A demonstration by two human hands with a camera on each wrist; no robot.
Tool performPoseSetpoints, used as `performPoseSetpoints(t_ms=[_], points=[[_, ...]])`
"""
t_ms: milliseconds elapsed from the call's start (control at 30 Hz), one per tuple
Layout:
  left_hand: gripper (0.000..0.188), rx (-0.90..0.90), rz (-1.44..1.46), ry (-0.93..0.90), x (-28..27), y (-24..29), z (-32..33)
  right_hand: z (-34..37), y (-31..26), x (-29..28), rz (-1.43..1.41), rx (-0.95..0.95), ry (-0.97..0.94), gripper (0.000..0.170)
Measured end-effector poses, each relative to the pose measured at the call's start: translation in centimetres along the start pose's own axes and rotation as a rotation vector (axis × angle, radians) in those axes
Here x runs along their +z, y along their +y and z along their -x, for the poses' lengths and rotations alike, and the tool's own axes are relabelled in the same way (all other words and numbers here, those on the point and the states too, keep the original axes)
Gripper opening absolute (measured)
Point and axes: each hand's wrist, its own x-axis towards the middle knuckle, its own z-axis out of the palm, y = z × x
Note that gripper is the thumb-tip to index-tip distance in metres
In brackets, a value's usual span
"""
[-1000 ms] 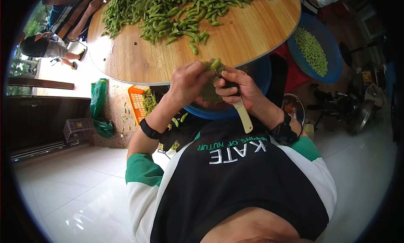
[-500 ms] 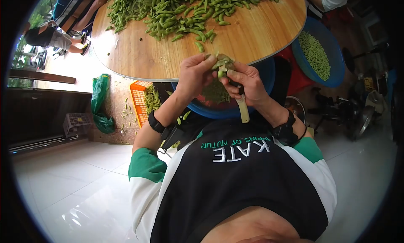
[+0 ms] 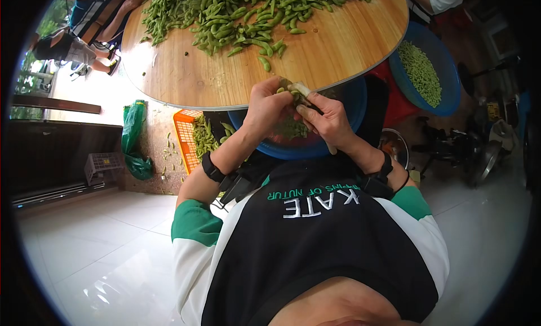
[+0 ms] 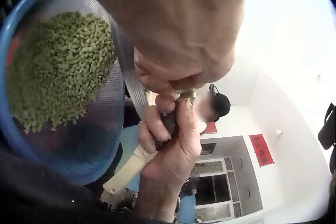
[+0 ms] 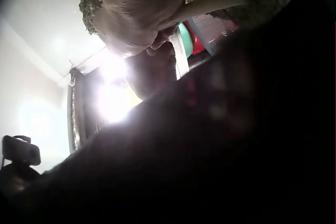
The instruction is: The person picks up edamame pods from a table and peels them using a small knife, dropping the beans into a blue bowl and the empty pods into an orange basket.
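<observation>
My left hand [image 3: 269,107] pinches a green soybean pod [image 3: 281,91] just off the near edge of the table. Close against it, my right hand [image 3: 328,122] works at the fingertips and grips a cream-handled tool [image 4: 126,174] in its curled fingers. The tool's working end is hidden in that hand; only the handle sticks out. Below both hands stands a blue basin [image 3: 293,153], and the left wrist view shows shelled green beans [image 4: 63,61] in it. Much of the right wrist view is dark.
A heap of pods [image 3: 236,16] covers the far part of the wooden table [image 3: 349,44]. Another blue basin [image 3: 454,95] with beans stands at the right. An orange basket [image 3: 183,134] of pods sits at the left. Other people [image 3: 104,16] are beyond the table.
My hands have drawn closer together over the basin. The right hand has turned, so less of the tool's handle shows. Half a second ago the pod was spread between the fingertips.
</observation>
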Motion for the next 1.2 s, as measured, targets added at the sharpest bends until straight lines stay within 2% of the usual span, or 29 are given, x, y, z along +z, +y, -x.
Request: performPoseSetpoints(t_ms=[133,200,267,300,367,433,667,733,967,1033,1100,1167,1200], points=[[0.013,0.035,-0.040,-0.018,0.0,-0.8,-0.6,0.1,0.0,-0.2,0.065,-0.066,-0.017,0.033],[0.016,-0.011,-0.079,-0.023,0.0,-0.8,-0.8,0.1,-0.2,-0.5,0.076,-0.099,-0.015,0.033],[0.017,-0.023,-0.065,-0.071,-0.6,-0.2,-0.8,-0.2,-0.9,-1.7,-0.118,0.120,-0.033,0.034],[0.019,-0.035,-0.051,-0.116,-0.9,0.0,-0.7,-0.2,-1.0,-2.1,-0.119,0.121,-0.033,0.034],[0.018,-0.060,0.015,-0.148,-1.0,-0.1,-0.4,-0.2,-1.0,-2.6,-0.329,0.201,-0.047,0.034],[0.015,0.028,-0.069,-0.169,-1.0,-0.1,-0.2,-0.2,-1.1,-2.6,-0.330,0.186,-0.047,0.034],[0.021,-0.001,-0.136,-0.201,-1.4,-0.5,0.4,-0.2,-0.7,-1.9,-0.177,0.149,-0.056,0.031],[0.023,0.157,-0.164,-0.178,-1.4,-1.5,0.3,-0.3,-0.7,-1.7,-0.175,0.134,-0.072,0.030],[0.018,0.127,-0.091,-0.153,-1.9,-0.7,1.1,-0.7,-0.5,-1.5,-0.133,0.141,-0.067,0.030],[0.015,0.084,-0.172,-0.110,-2.5,0.0,1.7,-0.6,-1.1,-0.7,-0.077,0.153,-0.143,0.035],[0.015,0.086,-0.362,0.026,-3.8,2.5,4.2,-0.5,-1.6,-0.5,-0.079,0.125,-0.176,0.036],[0.019,0.536,-1.081,0.085,-7.8,4.0,5.9,-0.2,-1.8,-1.3,-0.204,0.184,-0.129,0.037],[0.022,0.451,-1.345,0.108,-9.8,4.9,7.2,-0.2,-1.5,-1.9,-0.176,0.187,-0.112,0.036]])
